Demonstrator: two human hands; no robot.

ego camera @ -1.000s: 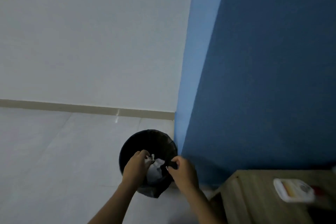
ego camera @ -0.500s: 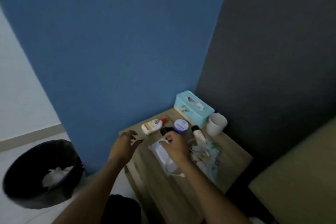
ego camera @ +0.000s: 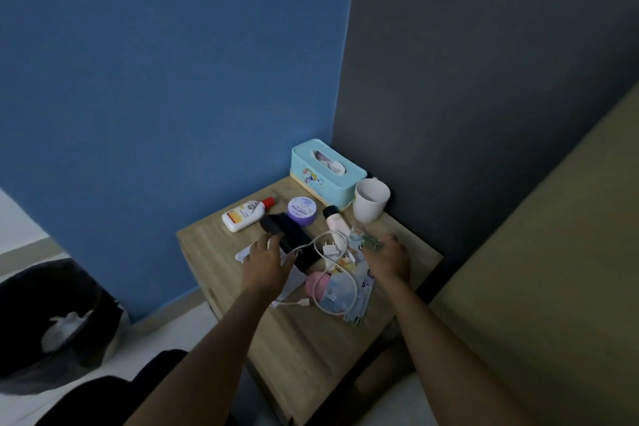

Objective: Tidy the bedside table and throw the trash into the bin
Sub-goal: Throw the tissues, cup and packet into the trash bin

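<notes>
Wood-grain bedside table (ego camera: pixel 311 349) sits in the corner, top cluttered, mostly in the middle under and between both hands. Left hand (ego camera: pixel 266 261) hovers fingers spread, holding nothing, over a dark flat case (ego camera: pixel 294 242) and white paper scrap (ego camera: pixel 243 254). Right hand (ego camera: pixel 389 259) is palm down on crumpled clear wrappers (ego camera: pixel 366 242); fingers curl, but can't tell if it grips them. Between the hands: white charger cable (ego camera: pixel 337 273) with plug, pink round thing (ego camera: pixel 318 285), plastic sachets (ego camera: pixel 359 297). Beyond the hands: white lotion bottle (ego camera: pixel 243 216), purple jar (ego camera: pixel 301 211), small tube (ego camera: pixel 333 220), white mug (ego camera: pixel 370 206), teal tissue box (ego camera: pixel 326 173). Bin (ego camera: pixel 52 328) on the floor, well off the left hand's side, white trash inside. Judgement: bunch wrappers and scrap only, lift clear of the cable loop so it doesn't drag, leave the keepers.
</notes>
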